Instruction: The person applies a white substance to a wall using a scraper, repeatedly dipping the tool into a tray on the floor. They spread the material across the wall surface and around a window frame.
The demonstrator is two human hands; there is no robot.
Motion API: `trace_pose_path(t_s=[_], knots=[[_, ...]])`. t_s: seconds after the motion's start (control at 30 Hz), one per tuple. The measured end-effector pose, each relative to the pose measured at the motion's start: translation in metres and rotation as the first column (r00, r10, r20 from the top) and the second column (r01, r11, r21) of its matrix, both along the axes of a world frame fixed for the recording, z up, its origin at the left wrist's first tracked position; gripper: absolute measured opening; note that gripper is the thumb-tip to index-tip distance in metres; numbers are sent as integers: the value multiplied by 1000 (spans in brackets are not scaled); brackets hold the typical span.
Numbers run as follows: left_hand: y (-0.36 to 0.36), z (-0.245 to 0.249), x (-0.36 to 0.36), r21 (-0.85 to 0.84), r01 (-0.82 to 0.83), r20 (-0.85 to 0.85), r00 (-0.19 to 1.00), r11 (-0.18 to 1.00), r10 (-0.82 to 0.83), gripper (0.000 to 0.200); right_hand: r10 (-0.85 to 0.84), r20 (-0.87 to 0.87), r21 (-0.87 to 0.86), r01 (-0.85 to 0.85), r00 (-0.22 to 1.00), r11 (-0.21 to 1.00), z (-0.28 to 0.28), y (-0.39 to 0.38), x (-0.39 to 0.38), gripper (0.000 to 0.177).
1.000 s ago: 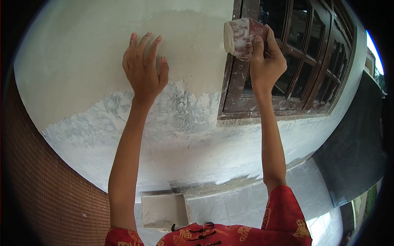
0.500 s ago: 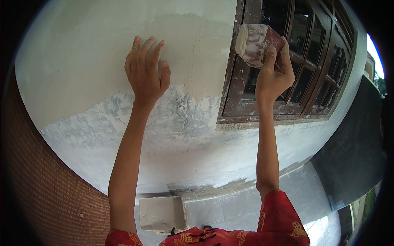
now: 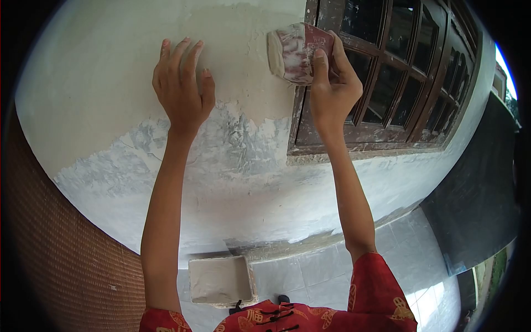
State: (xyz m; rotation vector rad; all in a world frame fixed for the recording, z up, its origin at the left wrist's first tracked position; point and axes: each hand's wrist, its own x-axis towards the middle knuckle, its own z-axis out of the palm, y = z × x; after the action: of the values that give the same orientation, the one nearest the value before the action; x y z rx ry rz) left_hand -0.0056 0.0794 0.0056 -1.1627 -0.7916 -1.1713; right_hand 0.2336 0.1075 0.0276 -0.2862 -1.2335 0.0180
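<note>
Nearest us are the red patterned sleeves (image 3: 381,288); beyond them, our left hand (image 3: 184,91) is open with fingers spread before the plastered wall (image 3: 110,83), though we cannot tell whether it touches; our right hand (image 3: 336,91) is closed, thumb on the near face, around the red-brown scraper (image 3: 310,52), whose far end bears pale putty (image 3: 275,55) and which overlaps the left edge of the brown window (image 3: 381,77) in our view. Below the hands, the wall shows a patchy grey-white band (image 3: 243,144); at its foot, a box (image 3: 253,282) of pale paste sits on the tiled floor (image 3: 326,271).
</note>
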Motion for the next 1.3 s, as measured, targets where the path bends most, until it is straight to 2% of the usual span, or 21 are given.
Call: trace_pose_path(t_s=[0.03, 0.1, 0.17, 0.2, 0.23, 0.3, 0.37, 0.43, 0.47, 0.57, 0.63, 0.7, 0.77, 0.83, 0.9, 0.97, 1.0, 1.03, 1.1, 1.13, 1.3], knots=[[1, 0, -1, 5, 5, 0, 1000, 1000, -5, 40, -43, 69, 7, 43, 997, 999, -1, 2, -4, 37], [0, 1, -2, 9, 1, 0, 1000, 1000, -1, 40, -39, 0, 35, 39, 999, 999, 0, 15, 7, 37], [-1, 1, 0, -11, 11, 14, 1000, 1000, -10, 39, 78, -183, -18, -83, 980, 996, 7, 7, 25, 36], [-1, 2, -2, -8, 6, 14, 1000, 1000, -6, 39, 128, -193, -31, -136, 973, 990, 10, 0, 27, 36], [-1, 2, -2, -6, 2, 18, 1000, 1000, -2, 40, 128, -194, -32, -137, 973, 990, 11, 0, 23, 36], [0, 1, 1, -6, 3, 19, 1000, 1000, -3, 40, 128, -50, 59, -125, 990, 990, 11, -4, 3, 36], [-1, 2, 0, -2, -5, 48, 999, 1000, 5, 41, 102, -13, 67, -101, 995, 993, 8, -3, -19, 35], [-1, 2, -1, -5, -2, 46, 999, 1000, 2, 41, -103, 64, 147, 92, 993, 985, 6, 5, -32, 36], [-2, 2, -1, -10, 4, 44, 999, 1000, -4, 42, -60, 49, 36, 58, 997, 998, 4, 5, -27, 36], [-1, 2, 0, -11, 5, 64, 998, 1000, -5, 41, -145, -47, 50, 147, 988, 988, 10, 7, 0, 35], [0, 2, -1, -12, 1, 69, 998, 1000, 0, 41, -125, -86, 29, 128, 988, 991, 15, -2, 5, 35], [-1, 1, 0, -16, 1, 69, 998, 1000, 0, 42, -15, -97, 62, 21, 995, 998, 17, -9, -1, 35], [-2, 1, 0, -19, -19, 93, 995, 1000, 21, 42, -29, -62, 117, 36, 998, 992, 12, -5, -18, 35], [-2, 1, 2, -17, -11, 97, 995, 1000, 13, 42, -141, 43, 173, 132, 989, 976, 6, 0, -32, 36], [-4, 1, 1, -18, -18, 102, 995, 1000, 20, 41, -199, -8, 216, 196, 980, 956, 7, 10, -21, 37], [-2, 1, 2, -16, -13, 102, 995, 1000, 14, 41, -138, -71, -42, 135, 988, 990, 12, 2, 6, 36], [-3, 1, 1, -13, -15, 105, 994, 1000, 16, 41, -86, -148, -1, 87, 985, 996, 16, 4, 14, 35], [-3, 1, 1, -14, -17, 106, 994, 1000, 19, 40, -85, -145, 2, 86, 986, 996, 17, 5, 20, 35], [-2, 1, 2, -18, -15, 106, 994, 1000, 17, 40, 74, -195, 14, -72, 978, 997, 18, 2, 28, 34], [-3, 1, 2, -13, -15, 101, 995, 1000, 17, 40, 100, -150, 38, -95, 984, 995, 17, 1, 24, 35], [-3, 2, 2, -11, -10, 95, 995, 1000, 11, 41, -19, 19, -29, 20, 1000, 999, 3, 11, 9, 35]])
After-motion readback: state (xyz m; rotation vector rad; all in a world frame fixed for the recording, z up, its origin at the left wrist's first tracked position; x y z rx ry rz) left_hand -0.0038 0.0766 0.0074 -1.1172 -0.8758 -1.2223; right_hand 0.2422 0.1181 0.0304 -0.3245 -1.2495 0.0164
